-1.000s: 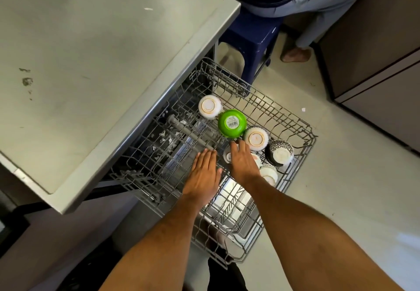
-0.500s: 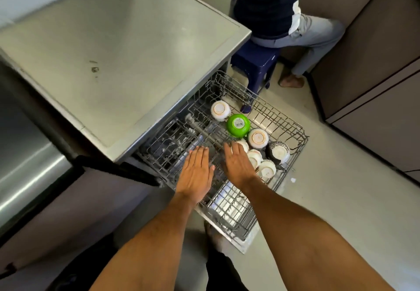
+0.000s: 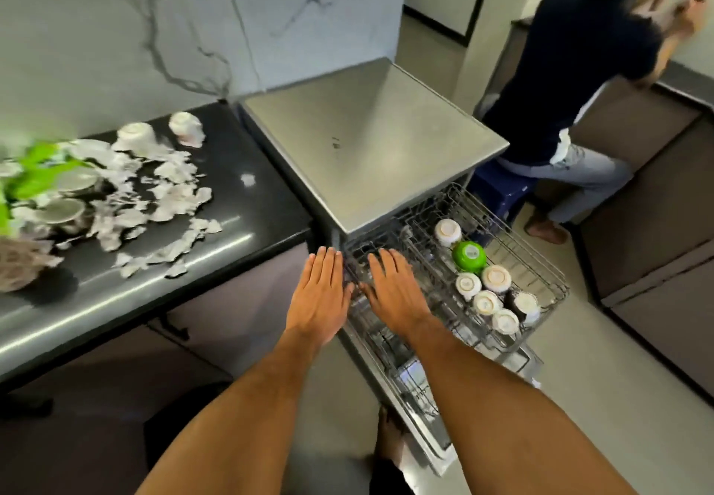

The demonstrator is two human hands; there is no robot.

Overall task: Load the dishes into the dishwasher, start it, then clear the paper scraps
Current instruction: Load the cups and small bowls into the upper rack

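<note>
The steel dishwasher (image 3: 371, 146) has its wire upper rack (image 3: 541, 262) pulled out to the right. In it stand a green bowl (image 3: 469, 255) and several white cups (image 3: 448, 232) upside down, plus a dark patterned cup (image 3: 525, 305). My left hand (image 3: 320, 293) and my right hand (image 3: 394, 291) hover flat and empty with fingers apart, at the rack's left end. On the black counter (image 3: 251, 235) to the left lie torn paper scraps (image 3: 154, 201), two upturned white cups (image 3: 135, 137) and blurred bowls (image 3: 65, 212) with green pieces.
A person in a dark shirt (image 3: 572, 81) sits on a blue stool (image 3: 502, 193) just behind the rack. Brown cabinets (image 3: 657, 224) line the right side. The lower rack (image 3: 409, 378) and open door reach toward my foot (image 3: 388, 436).
The view has swung up and to the left, bringing the counter with scraps and dishes into sight. Both hands have drawn back left from the cups to the rack's left end.
</note>
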